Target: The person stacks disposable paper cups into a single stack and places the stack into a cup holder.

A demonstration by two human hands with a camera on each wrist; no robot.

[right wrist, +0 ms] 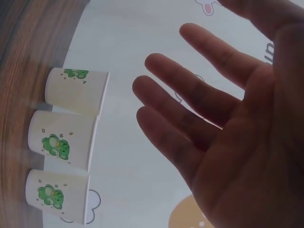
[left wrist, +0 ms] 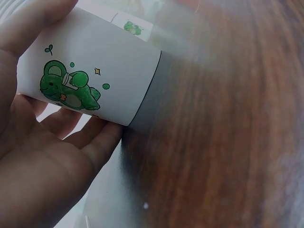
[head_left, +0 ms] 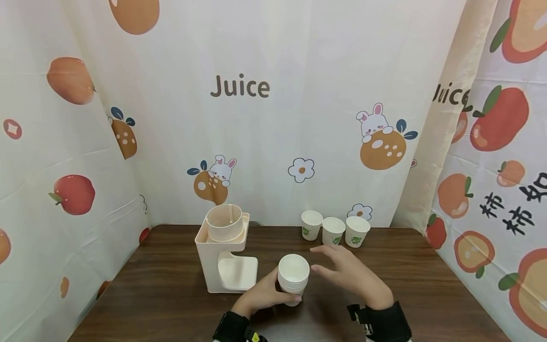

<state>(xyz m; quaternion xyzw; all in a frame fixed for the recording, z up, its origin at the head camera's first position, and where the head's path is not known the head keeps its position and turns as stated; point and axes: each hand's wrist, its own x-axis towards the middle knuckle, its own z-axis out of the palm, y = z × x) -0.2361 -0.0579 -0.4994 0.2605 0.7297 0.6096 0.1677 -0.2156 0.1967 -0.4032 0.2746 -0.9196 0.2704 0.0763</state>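
A stack of white paper cups [head_left: 294,273] stands on the dark wooden table, mouths up. My left hand [head_left: 268,293] grips the stack low down, with thumb and fingers curled round it. In the left wrist view the lowest paper cup [left wrist: 90,66] carries a green bear print and its base is near the tabletop. My right hand [head_left: 348,271] hovers to the right of the stack, holding nothing. Its fingers [right wrist: 190,95] are spread and nearly straight in the right wrist view. Behind it, three single paper cups [head_left: 333,231] stand in a row.
A cream dispenser-like stand [head_left: 209,266] with a round cup-shaped top [head_left: 224,223] stands left of the stack. A printed curtain [head_left: 273,128] hangs along the table's back edge, and more printed cloth [head_left: 491,190] hangs at the right side.
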